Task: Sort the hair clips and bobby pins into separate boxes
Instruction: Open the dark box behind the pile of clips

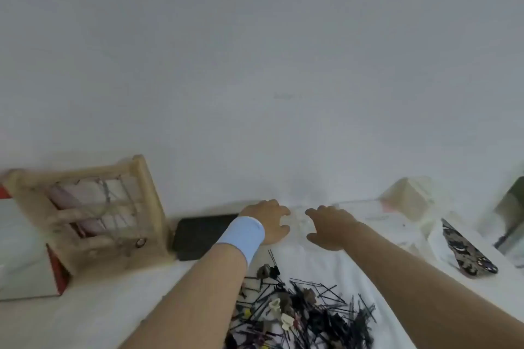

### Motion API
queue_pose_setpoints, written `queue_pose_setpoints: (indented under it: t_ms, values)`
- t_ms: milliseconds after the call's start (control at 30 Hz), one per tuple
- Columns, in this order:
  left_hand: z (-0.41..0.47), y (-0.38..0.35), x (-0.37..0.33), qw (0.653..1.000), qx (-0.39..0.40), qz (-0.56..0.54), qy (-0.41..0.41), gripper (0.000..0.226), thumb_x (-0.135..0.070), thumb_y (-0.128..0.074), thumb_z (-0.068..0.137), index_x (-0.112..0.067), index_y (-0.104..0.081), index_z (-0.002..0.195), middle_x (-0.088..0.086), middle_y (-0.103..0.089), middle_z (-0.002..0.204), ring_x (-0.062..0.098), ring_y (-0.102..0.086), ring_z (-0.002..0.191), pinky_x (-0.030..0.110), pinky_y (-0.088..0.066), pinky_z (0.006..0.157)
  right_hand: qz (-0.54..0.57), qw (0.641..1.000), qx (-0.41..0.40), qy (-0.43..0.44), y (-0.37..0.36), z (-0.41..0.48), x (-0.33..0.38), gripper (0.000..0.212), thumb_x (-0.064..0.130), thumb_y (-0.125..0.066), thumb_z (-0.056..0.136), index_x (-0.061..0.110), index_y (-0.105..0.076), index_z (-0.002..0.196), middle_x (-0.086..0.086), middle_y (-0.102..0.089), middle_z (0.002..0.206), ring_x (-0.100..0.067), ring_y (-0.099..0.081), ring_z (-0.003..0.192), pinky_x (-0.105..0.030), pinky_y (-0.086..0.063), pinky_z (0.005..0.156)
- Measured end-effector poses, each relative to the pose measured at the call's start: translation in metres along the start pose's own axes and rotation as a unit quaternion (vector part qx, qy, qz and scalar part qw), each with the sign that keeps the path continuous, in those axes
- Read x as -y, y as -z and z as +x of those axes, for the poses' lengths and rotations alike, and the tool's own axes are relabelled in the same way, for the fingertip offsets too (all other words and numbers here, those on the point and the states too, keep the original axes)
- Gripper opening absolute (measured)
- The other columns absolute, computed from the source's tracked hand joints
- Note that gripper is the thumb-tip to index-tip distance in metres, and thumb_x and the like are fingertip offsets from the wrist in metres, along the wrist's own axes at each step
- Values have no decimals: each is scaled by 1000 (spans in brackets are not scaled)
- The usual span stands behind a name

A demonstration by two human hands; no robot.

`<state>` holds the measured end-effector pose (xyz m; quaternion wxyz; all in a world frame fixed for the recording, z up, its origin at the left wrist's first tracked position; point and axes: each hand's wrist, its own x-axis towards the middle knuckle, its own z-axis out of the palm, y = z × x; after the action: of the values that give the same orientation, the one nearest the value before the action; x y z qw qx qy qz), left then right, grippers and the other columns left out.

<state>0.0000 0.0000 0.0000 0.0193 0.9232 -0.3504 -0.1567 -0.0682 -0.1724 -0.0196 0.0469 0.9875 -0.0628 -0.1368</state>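
A mixed pile of black bobby pins (334,296) and small hair clips (287,321) lies on the white table near the bottom edge, between my forearms. Farther back, by the wall, stands a small clear box (298,221), blurred and hard to make out. My left hand (268,221), with a light blue wristband, curls its fingers and thumb round the box's left side. My right hand (330,228) curls round its right side in the same way. Both hands are well beyond the pile.
A wooden rack (90,212) and a white box with a red edge (25,261) stand at the left. A flat black object (202,235) lies by the wall. At the right are a pale box (408,198) and a phone in a patterned case (467,253).
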Motion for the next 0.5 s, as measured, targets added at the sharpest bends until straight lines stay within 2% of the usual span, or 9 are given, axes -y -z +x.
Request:
queue_pose_setpoints:
  t_ms: [100, 233, 333, 400, 500]
  values:
    - [8, -22, 0, 999, -2, 37, -7, 51, -45, -41, 98, -32, -39, 147, -2, -36, 152, 23, -37, 137, 42, -37, 108, -57, 998, -15, 10, -22, 9, 2, 69, 59, -40, 96, 17, -27, 149, -10, -53, 136, -33, -51, 124, -45, -34, 106]
    - [10, -42, 3, 997, -67, 26, -8, 47, -44, -45, 96, -32, -45, 142, -2, -40, 147, 20, -36, 135, 40, -38, 106, -81, 995, -48, 13, -37, 7, 5, 66, 53, -42, 99, 17, -24, 151, -13, -46, 139, -35, -48, 126, -48, -32, 109]
    - [1, -48, 2, 992, -123, -5, -5, 60, -46, -53, 92, -32, -35, 148, -5, -39, 149, 20, -38, 135, 40, -42, 103, 11, 993, -115, -7, -33, -5, 0, 68, 52, -43, 99, 18, -21, 153, -14, -38, 145, -34, -43, 130, -46, -38, 106]
    - [-13, -53, -5, 986, -150, -78, -6, 74, -50, -61, 86, -32, -29, 150, -8, -37, 150, 17, -39, 135, 40, -42, 105, 80, 983, -168, -7, -26, -21, 0, 69, 58, -41, 97, 19, -25, 152, -13, -36, 144, -33, -46, 127, -45, -44, 101]
    - [-42, -59, -21, 965, -167, -202, -14, 92, -55, -72, 75, -35, -26, 151, -13, -37, 152, 13, -40, 137, 40, -40, 108, 167, 964, -206, 19, -18, -51, 15, 69, 65, -36, 96, 21, -32, 150, -11, -40, 141, -31, -53, 119, -45, -46, 97]
